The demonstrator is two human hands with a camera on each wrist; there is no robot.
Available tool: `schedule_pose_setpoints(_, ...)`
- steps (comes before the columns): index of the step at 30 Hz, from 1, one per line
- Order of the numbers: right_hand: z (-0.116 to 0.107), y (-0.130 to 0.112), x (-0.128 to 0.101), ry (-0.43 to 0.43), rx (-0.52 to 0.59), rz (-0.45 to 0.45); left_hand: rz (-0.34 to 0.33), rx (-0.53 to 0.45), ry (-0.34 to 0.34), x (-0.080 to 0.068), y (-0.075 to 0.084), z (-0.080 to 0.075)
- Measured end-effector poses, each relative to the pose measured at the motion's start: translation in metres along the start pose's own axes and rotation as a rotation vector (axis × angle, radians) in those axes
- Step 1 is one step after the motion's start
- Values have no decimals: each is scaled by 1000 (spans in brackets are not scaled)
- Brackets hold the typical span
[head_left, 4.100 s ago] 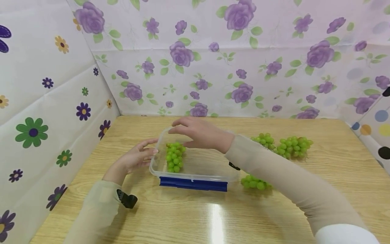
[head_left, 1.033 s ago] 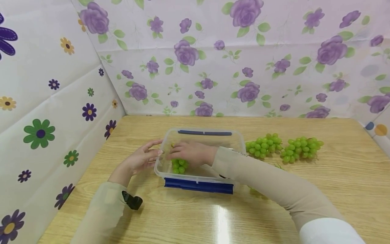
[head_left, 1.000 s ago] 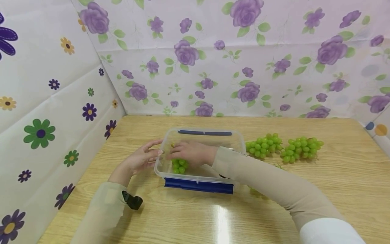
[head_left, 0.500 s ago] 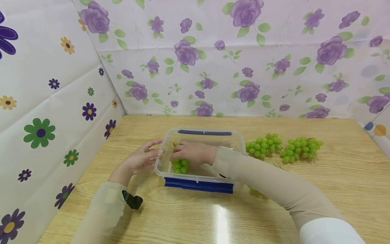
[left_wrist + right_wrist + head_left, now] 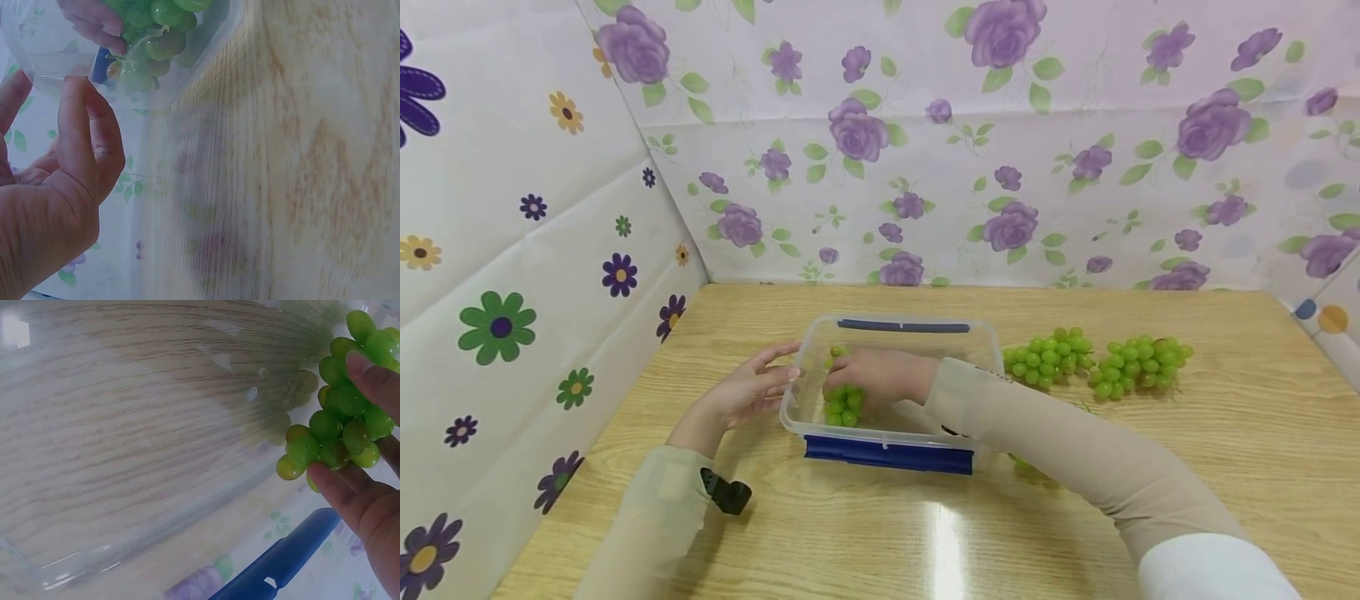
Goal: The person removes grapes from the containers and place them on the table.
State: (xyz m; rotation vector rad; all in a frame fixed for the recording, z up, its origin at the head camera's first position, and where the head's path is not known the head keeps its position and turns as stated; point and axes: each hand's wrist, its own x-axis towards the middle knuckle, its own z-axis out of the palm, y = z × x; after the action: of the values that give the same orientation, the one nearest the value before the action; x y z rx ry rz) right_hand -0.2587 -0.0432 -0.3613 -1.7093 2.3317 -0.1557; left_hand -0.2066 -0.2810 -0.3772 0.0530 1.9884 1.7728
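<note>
Right hand (image 5: pixel 880 377): inside the clear container (image 5: pixel 988 350), fingers curled round a bunch of green grapes (image 5: pixel 842 404) — wrist view shows fingertips (image 5: pixel 369 372) above and below the cluster.
Grapes in hand: at the left end of the container, low over its floor; cannot tell whether they touch the bottom.
Left hand (image 5: pixel 748 390): outside the container, fingers straight and relaxed, fingertips (image 5: pixel 78 94) against its left wall; grips nothing.
Container: transparent, rounded corners, blue clips (image 5: pixel 887 455) on the near and far long sides; sits on the wooden table (image 5: pixel 1225 467), roughly centre.
Other grapes: two bunches (image 5: pixel 1097 360) lying side by side on the table, right of the container and apart from it; a third bunch (image 5: pixel 1033 471) just beside the container's near right corner, mostly hidden by the right sleeve (image 5: pixel 1075 458).
Left wrist: black strap piece (image 5: pixel 726 493) on the beige sleeve.
Surroundings: floral sheets — purple roses behind (image 5: pixel 1000 167), mixed flowers on the left (image 5: pixel 512 250).
</note>
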Motion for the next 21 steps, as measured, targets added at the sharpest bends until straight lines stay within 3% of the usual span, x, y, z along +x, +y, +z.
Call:
schedule_pose_setpoints(13, -4, 2, -3, 29, 95, -21, -6, 7, 6, 0, -1, -1)
schedule_pose_setpoints(21, -7, 2, -6, 55, 90, -6, -10, 8, 13, 2, 0, -1)
